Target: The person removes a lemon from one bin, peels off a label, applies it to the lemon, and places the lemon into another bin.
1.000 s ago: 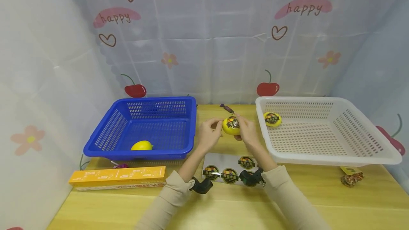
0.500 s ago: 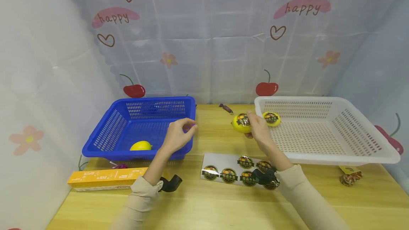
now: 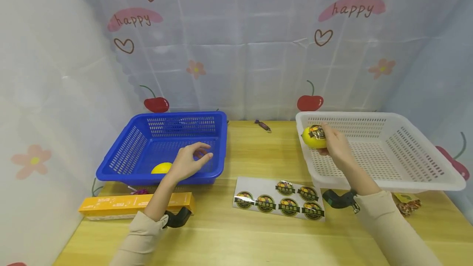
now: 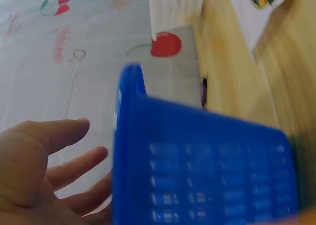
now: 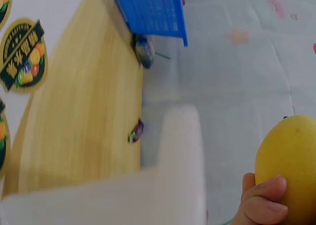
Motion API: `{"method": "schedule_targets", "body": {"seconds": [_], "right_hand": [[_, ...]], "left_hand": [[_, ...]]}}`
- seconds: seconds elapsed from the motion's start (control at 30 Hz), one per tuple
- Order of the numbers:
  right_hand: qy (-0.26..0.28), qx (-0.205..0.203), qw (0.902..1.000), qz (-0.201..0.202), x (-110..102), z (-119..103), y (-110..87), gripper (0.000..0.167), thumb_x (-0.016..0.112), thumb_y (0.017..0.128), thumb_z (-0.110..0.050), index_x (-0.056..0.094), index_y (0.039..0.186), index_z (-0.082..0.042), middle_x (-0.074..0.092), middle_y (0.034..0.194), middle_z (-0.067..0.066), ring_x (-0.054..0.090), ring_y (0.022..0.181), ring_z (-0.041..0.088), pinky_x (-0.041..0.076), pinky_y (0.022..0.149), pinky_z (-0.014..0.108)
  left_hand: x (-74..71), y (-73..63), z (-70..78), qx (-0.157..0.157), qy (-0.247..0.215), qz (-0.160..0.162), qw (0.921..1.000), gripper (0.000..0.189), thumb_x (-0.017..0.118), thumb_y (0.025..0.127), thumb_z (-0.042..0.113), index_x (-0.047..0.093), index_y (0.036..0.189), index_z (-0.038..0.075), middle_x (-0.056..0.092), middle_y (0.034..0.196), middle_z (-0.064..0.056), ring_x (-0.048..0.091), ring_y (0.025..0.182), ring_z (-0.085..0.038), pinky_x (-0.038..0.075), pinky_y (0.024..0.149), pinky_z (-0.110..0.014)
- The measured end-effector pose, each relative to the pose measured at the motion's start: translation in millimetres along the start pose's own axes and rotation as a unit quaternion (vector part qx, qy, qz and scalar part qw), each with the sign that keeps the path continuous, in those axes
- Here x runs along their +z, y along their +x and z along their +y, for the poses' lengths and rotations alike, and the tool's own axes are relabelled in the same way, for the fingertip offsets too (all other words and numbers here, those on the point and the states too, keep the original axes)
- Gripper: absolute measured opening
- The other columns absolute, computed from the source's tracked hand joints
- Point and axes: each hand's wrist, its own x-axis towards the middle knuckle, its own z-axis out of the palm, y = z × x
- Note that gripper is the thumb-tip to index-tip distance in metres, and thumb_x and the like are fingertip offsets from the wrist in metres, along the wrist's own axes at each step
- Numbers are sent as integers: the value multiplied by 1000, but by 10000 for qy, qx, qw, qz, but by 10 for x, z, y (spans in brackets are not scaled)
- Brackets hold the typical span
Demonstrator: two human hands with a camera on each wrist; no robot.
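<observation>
My right hand grips a lemon over the left side of the white basket. A round black-and-gold sticker covers the lemon's upper face. In the right wrist view, fingers wrap the lemon from below. The other stickered lemon in this basket is hidden behind the held one. My left hand hovers over the blue basket, fingers loosely bent and holding nothing. Below it, a plain lemon lies near the basket's front wall. The left wrist view shows the hand beside the blue rim.
A sheet of round stickers lies between the baskets, nearer the front. An orange box lies before the blue basket. A purple wrapped candy is at the back, and a brown wrapped item sits front right. A printed curtain hangs behind.
Both hands were together at the lemon in the middle. The left hand let go and moved left over the blue basket; the right hand carried the lemon right, over the white basket.
</observation>
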Motion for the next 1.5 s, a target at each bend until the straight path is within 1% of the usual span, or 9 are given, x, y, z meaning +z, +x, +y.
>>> {"method": "schedule_targets", "body": {"seconds": [0.13, 0.3, 0.6, 0.73, 0.87, 1.03, 1.1, 1.27, 1.5], "right_hand": [[-14, 79, 9999, 89, -158, 34, 55, 76, 21, 98, -54, 44, 120, 16, 52, 79, 9, 52, 55, 5, 51, 55, 21], [207, 334, 9992, 64, -379, 71, 202, 78, 19, 97, -55, 37, 127, 15, 50, 81, 7, 51, 56, 4, 51, 55, 20], [419, 558, 9974, -178, -770, 275, 510, 81, 22, 97, -54, 23, 137, 18, 49, 82, 2, 53, 59, 5, 50, 56, 18], [477, 712, 9961, -184, -869, 381, 626, 82, 25, 97, -53, 21, 137, 19, 50, 81, 0, 54, 59, 5, 50, 57, 19], [368, 872, 9949, -358, -917, 505, 741, 84, 25, 97, -53, 18, 139, 19, 50, 83, 2, 55, 61, 5, 52, 61, 20], [264, 1026, 9901, -918, -935, 676, 888, 79, 25, 98, -51, 20, 137, 18, 49, 87, 5, 55, 65, 7, 53, 65, 22], [256, 1115, 9864, -1177, -926, 734, 931, 76, 24, 98, -49, 21, 136, 17, 47, 92, 9, 55, 68, 9, 52, 67, 22], [268, 1286, 9776, -1646, -888, 836, 989, 66, 21, 101, -41, 18, 139, 14, 40, 110, 18, 53, 79, 13, 52, 72, 25], [167, 1520, 9713, -1821, -829, 953, 1052, 61, 22, 102, -33, 16, 140, 15, 33, 121, 25, 50, 87, 15, 52, 76, 26]], "left_hand": [[130, 84, 199, 406, -363, 298, 9981, 27, 63, 89, 15, 65, 112, 1, 69, 99, -13, 64, 85, -24, 53, 69, -33], [346, 229, 414, 813, -699, 60, 9942, 27, 61, 89, 13, 64, 112, 0, 68, 98, -12, 63, 83, -22, 52, 64, -24], [786, 478, 765, 821, -1249, -465, 9877, 32, 59, 91, 17, 61, 119, 2, 67, 104, -14, 63, 90, -25, 52, 71, -24], [1049, 605, 880, 657, -1617, -656, 9825, 34, 58, 93, 18, 58, 123, 4, 65, 108, -15, 64, 92, -26, 52, 73, -25], [1352, 720, 990, 170, -1980, -838, 9765, 42, 59, 92, 23, 53, 130, 6, 62, 116, -17, 65, 96, -29, 53, 74, -26], [1703, 811, 1114, -564, -2209, -905, 9695, 59, 62, 90, 29, 41, 140, 7, 56, 127, -19, 63, 103, -30, 54, 76, -28], [1831, 846, 1145, -736, -2385, -863, 9645, 61, 64, 89, 28, 40, 141, 6, 56, 126, -20, 65, 99, -30, 54, 74, -27], [2057, 920, 1205, -778, -2872, -680, 9523, 55, 67, 86, 17, 48, 136, 4, 63, 113, -19, 68, 87, -24, 54, 68, -23], [2174, 936, 1279, -685, -3356, -327, 9389, 55, 66, 83, 1, 47, 135, -2, 65, 106, -22, 68, 89, -25, 55, 62, -21]]}}
